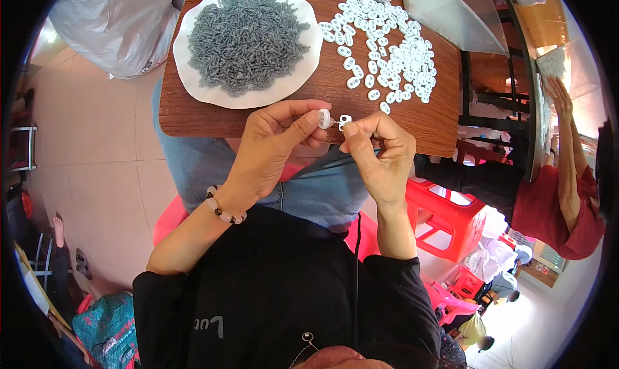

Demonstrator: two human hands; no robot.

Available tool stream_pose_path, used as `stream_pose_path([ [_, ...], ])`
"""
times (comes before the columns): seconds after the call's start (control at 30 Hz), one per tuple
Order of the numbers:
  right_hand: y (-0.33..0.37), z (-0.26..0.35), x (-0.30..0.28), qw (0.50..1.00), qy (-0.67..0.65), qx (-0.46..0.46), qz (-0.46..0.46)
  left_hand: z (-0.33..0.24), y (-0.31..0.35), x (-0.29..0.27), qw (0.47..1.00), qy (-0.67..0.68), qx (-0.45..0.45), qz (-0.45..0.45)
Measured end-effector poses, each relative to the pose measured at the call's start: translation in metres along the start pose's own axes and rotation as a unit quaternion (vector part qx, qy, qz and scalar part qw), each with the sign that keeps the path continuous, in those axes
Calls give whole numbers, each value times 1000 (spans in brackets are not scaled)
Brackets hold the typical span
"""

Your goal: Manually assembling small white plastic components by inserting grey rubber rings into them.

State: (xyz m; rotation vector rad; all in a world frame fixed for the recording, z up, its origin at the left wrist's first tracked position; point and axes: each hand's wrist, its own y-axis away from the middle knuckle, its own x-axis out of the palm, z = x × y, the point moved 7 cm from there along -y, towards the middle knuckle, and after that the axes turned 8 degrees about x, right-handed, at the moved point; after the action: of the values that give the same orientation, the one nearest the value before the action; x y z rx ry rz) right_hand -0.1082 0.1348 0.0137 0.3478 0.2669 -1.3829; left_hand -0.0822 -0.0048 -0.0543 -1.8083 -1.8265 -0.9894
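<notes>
Just over the table's near edge, my left hand (284, 132) pinches a white oval plastic piece (324, 118) between thumb and fingers. My right hand (385, 151) pinches a smaller white plastic piece with holes (345, 120), at its fingertips. A thin spring (334, 122) appears to bridge the short gap between the two pieces. Beyond my left hand, a white scalloped plate (182, 59) bears a heap of small grey springs (248, 40). To the right of it, many white oval pieces with two holes (371, 43) lie scattered on the wood-grain tabletop (412, 127).
A clear plastic bin (454, 21) stands at the far right of the table. Large grey plastic bags (116, 21) rest at far left. Red plastic stools (445, 217) are to the right, where a person in a dark red shirt (561, 208) works at another table.
</notes>
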Motion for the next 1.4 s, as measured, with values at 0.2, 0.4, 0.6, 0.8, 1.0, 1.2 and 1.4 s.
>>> stream_pose_path([
  [0.2,0,-1,0,1000,15,-7,0,0,1,0,1000,4,3,-2],
  [0.4,1,-2,1,999,33,-14,-8,-1,1,3,1000,-17,15,2],
  [0.6,1,-5,3,999,48,-16,13,-6,1,4,996,-66,63,10],
  [0.8,1,-4,9,994,-16,35,100,-5,2,5,997,-70,25,37],
  [1.0,3,-5,7,989,-26,34,144,-6,2,7,996,-66,-10,58],
  [1.2,2,3,7,988,-68,17,136,-12,-1,9,990,-86,-20,111],
  [1.4,0,12,9,984,26,-87,151,-10,3,8,988,-52,-67,129],
])
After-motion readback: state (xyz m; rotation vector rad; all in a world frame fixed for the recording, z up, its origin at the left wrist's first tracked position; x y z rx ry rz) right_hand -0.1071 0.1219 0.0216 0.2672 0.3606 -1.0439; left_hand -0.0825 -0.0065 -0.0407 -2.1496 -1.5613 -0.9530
